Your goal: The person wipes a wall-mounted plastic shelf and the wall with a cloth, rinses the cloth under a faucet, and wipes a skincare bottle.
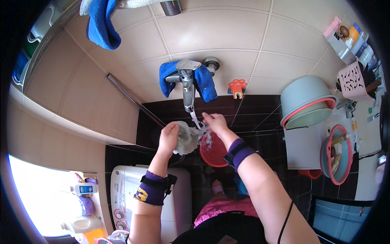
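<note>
My left hand (169,137) pinches a pale, whitish-green cloth (187,138) by its edge, just left of the running water. My right hand (216,123) is on the other side of the stream, fingers bent, with water splashing below them. Whether those fingers hold part of the cloth is hard to tell. From a chrome faucet (188,91) on the wall, water (195,119) runs down between both hands. Under the right hand stands a red plastic basin (213,152), and water falls into it.
A blue towel (207,85) is draped around the faucet. At lower left stands a white washing machine (179,195). Stacked basins (304,91) and a pink-rimmed basin (330,146) are on the right. Bottles (83,225) line the bright window; another blue cloth (105,27) hangs above.
</note>
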The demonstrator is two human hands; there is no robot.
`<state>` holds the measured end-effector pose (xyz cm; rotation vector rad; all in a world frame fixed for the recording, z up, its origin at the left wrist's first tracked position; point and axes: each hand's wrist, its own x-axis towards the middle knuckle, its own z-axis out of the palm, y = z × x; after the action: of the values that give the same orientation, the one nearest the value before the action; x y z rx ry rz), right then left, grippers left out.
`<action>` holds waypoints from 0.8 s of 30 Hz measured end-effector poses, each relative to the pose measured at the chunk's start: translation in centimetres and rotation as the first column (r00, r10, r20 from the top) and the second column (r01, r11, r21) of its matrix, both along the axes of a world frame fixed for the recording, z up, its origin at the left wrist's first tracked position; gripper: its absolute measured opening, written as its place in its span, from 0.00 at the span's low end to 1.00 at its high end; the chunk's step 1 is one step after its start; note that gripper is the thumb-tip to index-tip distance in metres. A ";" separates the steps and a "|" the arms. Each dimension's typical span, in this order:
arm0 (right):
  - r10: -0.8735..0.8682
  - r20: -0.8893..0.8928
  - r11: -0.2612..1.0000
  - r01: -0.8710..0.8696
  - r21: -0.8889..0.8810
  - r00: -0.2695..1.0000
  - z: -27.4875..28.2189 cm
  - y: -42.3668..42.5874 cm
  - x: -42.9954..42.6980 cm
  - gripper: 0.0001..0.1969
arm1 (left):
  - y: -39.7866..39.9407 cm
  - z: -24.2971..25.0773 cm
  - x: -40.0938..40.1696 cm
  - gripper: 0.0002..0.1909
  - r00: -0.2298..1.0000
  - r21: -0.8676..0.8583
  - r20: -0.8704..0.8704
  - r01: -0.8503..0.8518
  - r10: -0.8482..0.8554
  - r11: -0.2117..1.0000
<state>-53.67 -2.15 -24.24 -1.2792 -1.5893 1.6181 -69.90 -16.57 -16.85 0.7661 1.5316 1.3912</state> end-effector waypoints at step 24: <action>-0.254 -0.544 0.908 0.004 -0.418 0.800 -0.6 0.8 0.9 0.15 | 3.0 -2.2 -0.8 0.14 0.948 -0.012 -0.284 0.144 -0.142 0.989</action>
<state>-52.76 -1.30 -24.80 -0.8933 -0.7916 2.0541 -70.70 -13.57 -19.02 1.0988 1.6511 1.2195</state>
